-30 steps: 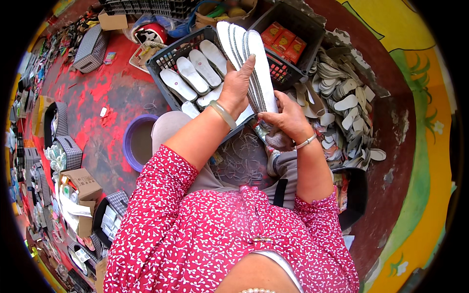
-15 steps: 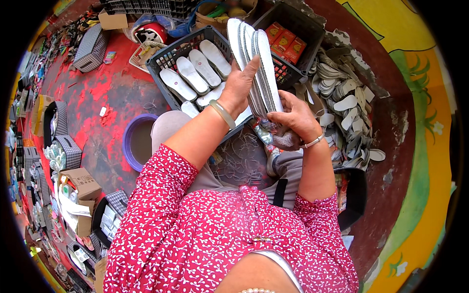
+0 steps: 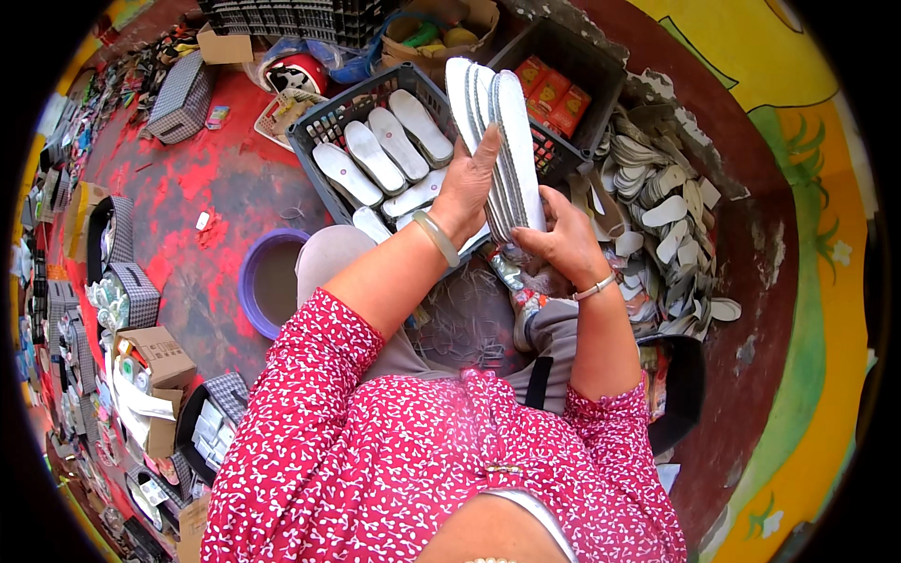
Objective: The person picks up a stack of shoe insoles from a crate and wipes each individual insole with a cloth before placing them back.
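Note:
My left hand [image 3: 466,186] is closed round the left side of a stack of white shoe soles [image 3: 514,131] with grey layered edges, its thumb lying across them. The soles stand nearly upright, toe ends up and slightly fanned. My right hand [image 3: 571,242] grips the lower heel end, with the thumb against the edge and the fingers on the right face, partly hidden. Behind my left hand stands a dark plastic crate [image 3: 312,158] holding more white soles [image 3: 392,143], laid in stacks.
At the right, a big heap of loose sole pieces [image 3: 668,211] lies by the wall. A black crate [image 3: 608,103] holds red boxes [image 3: 556,97]. A purple basin [image 3: 246,281] of murky liquid sits left of my knee. Checked bins [image 3: 178,98] and cartons [image 3: 155,357] line the left.
The stack of soles has shifted slightly down and right in the picture, along with both hands. The view has also moved a little, and both hands keep their hold.

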{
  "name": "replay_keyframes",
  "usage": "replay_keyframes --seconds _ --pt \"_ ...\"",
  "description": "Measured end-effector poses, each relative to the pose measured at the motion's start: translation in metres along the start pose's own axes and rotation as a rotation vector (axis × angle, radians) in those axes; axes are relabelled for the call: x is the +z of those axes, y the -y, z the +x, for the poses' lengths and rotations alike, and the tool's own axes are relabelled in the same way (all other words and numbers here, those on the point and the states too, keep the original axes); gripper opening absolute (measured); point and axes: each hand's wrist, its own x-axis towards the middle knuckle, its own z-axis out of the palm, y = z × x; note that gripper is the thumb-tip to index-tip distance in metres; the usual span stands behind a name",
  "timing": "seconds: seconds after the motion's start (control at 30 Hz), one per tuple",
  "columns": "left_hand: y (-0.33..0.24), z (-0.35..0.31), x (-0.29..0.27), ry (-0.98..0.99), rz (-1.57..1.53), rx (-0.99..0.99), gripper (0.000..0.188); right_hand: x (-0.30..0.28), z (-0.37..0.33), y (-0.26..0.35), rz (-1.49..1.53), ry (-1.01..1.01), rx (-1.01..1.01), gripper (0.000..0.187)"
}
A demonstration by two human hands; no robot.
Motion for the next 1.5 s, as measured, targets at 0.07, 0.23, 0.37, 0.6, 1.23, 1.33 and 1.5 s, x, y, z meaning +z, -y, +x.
replay_keyframes --seconds 0.07,0.23,0.37,0.6,1.23,1.33,1.5 --pt "-0.001 -0.001 0.005 0.001 -0.012 0.022 0.052 -0.001 0.002 -0.003 0.074 -0.014 -0.021 0.074" --pt "-0.005 -0.005 0.006 0.053 -0.039 -0.038 0.059 -0.002 0.0 0.003 0.327 -0.011 -0.001 0.072" --pt "-0.001 -0.007 0.006 0.032 -0.004 -0.041 0.064 0.004 0.0 -0.001 0.169 -0.081 -0.095 0.071" --pt "0.002 -0.007 0.004 -0.026 0.086 -0.051 0.057 0.009 -0.009 0.021 -0.223 -0.175 -0.194 0.072" --pt "0.001 -0.013 0.012 0.199 0.301 -0.001 0.075 -0.038 0.019 -0.02 0.589 -0.104 0.038 0.073" --pt "0.02 -0.022 0.009 0.266 0.429 0.015 0.086 -0.014 0.027 -0.025 0.351 -0.118 -0.158 0.07" --pt "0.036 -0.02 -0.009 0.284 0.548 -0.033 0.082 -0.004 0.026 -0.033 0.118 -0.136 -0.037 0.079"
